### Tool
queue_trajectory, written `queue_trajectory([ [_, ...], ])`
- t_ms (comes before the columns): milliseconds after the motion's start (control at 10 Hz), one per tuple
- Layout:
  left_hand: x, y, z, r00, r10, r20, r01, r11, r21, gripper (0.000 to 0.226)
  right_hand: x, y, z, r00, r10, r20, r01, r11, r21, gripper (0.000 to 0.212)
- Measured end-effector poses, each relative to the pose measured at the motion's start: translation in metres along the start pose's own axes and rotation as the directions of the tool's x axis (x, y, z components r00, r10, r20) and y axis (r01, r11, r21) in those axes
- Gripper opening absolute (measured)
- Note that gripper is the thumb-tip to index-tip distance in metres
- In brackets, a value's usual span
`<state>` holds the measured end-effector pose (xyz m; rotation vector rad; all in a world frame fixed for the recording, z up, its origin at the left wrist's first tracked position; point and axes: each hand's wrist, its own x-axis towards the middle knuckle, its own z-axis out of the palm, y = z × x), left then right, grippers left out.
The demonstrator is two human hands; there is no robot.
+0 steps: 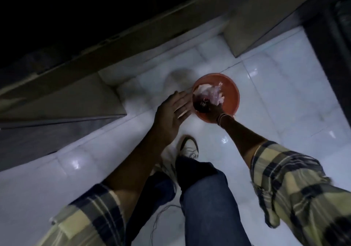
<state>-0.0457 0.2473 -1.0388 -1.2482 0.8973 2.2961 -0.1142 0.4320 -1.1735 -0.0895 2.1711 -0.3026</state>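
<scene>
A round orange bowl (230, 95) holds pale raw meat (209, 92) and hangs above the tiled floor. My right hand (209, 111) grips the bowl at its near rim, and its fingers look dark and blurred over the edge. My left hand (171, 112) is just left of the bowl with straight fingers, its fingertips at or very near the bowl's left rim. Both forearms come out of rolled plaid sleeves.
Glossy white floor tiles (275, 78) lie below. Beige stepped ledges (62, 97) run along the left and back, and another beige block (252, 27) stands at the back right. A dark doorway frame (330, 42) is on the right. My shoe (188, 147) and jeans are underneath.
</scene>
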Motion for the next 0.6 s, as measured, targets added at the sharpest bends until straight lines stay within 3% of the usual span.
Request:
queue_trajectory([
  [100, -0.019, 0.003, 0.007, 1.000, 0.009, -0.027, -0.009, 1.000, -0.011, 0.029, -0.024, -0.006, -0.017, 1.000, 0.002, -0.007, -0.003, 0.993, -0.117, 0.080],
  [300, -0.129, 0.028, 0.050, 0.999, -0.007, -0.049, 0.007, 1.000, 0.007, 0.028, -0.148, -0.032, -0.084, 0.978, 0.198, -0.068, -0.193, 0.978, 0.074, 0.033],
  [400, -0.196, 0.055, 0.081, 0.998, -0.010, -0.059, 0.009, 1.000, -0.023, 0.028, -0.222, -0.058, -0.127, 0.975, 0.222, -0.012, -0.211, 0.938, 0.274, 0.031],
  [500, -0.268, 0.089, 0.106, 0.999, 0.029, -0.012, -0.029, 0.999, -0.015, 0.030, -0.305, -0.095, -0.170, 0.976, 0.184, -0.119, -0.068, 0.769, 0.636, 0.018],
  [600, -0.337, 0.141, 0.126, 0.989, 0.147, 0.016, -0.146, 0.989, -0.008, 0.024, -0.372, -0.150, -0.226, 0.974, 0.089, -0.208, 0.102, 0.651, 0.752, 0.021],
])
